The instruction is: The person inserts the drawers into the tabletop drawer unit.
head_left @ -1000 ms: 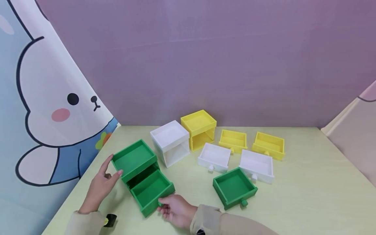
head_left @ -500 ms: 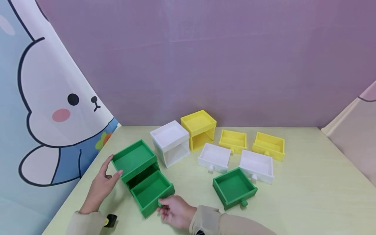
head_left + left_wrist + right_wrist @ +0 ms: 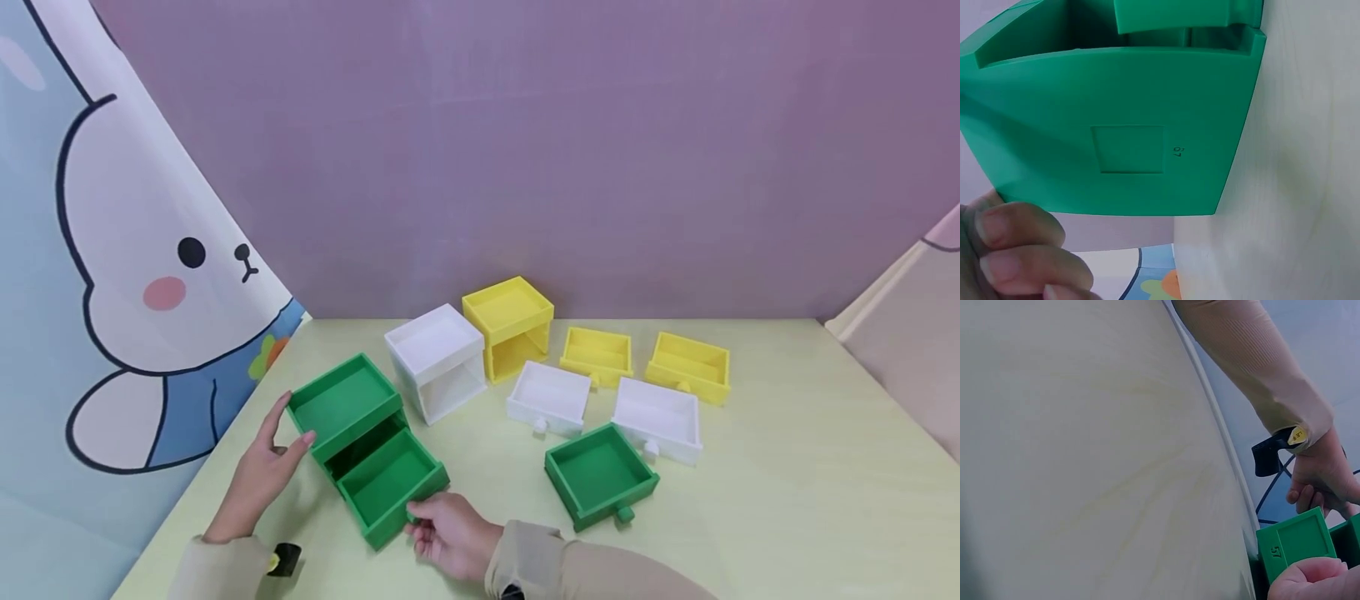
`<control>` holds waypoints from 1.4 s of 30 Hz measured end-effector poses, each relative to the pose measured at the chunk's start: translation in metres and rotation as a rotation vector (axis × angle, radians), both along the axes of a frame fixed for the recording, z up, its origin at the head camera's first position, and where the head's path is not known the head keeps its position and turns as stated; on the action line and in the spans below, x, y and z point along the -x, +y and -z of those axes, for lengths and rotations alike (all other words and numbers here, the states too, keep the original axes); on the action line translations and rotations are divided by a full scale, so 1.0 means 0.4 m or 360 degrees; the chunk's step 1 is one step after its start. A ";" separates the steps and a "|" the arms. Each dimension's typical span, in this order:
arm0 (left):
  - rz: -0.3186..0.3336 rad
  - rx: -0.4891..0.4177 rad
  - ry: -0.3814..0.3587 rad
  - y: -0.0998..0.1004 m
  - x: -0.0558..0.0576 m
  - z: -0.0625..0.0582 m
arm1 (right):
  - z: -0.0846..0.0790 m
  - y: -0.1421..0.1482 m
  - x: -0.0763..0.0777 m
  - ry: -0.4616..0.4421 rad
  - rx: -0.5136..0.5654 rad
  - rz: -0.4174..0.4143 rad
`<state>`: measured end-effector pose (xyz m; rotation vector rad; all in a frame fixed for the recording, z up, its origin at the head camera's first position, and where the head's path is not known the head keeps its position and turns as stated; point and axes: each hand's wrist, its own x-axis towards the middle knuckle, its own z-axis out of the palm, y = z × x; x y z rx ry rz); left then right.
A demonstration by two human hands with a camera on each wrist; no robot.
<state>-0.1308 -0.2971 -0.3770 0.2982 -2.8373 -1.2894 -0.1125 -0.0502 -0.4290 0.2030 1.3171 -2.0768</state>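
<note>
Resting the left grip (image 3: 258,479), spread, along the upper left edge of the green cabinet (image 3: 345,398) on the tabletop (image 3: 780,500); pinching, with the right grip (image 3: 456,536), the knob (image 3: 412,517) of a green drawer (image 3: 392,522) jutting from the cabinet's front.

Front cabinet (image 3: 347,402): on the table (image 3: 795,508) at left, holding a drawer (image 3: 390,479) partly out in front.
Middle cabinet (image 3: 435,342): behind it, to the right.
Rear cabinet (image 3: 508,307): behind and right again.
Loose drawers (image 3: 602,471): right of the cabinets, two pairs behind a single one.
</note>
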 end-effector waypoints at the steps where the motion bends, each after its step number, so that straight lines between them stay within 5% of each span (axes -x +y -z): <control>1: 0.0002 0.0000 0.0000 0.000 0.000 0.000 | -0.001 0.001 0.000 0.0006 -0.0003 0.0004; 42: 0.0012 -0.0014 -0.0052 -0.006 0.003 0.001 | -0.011 -0.034 0.028 0.0045 -0.0007 -0.0078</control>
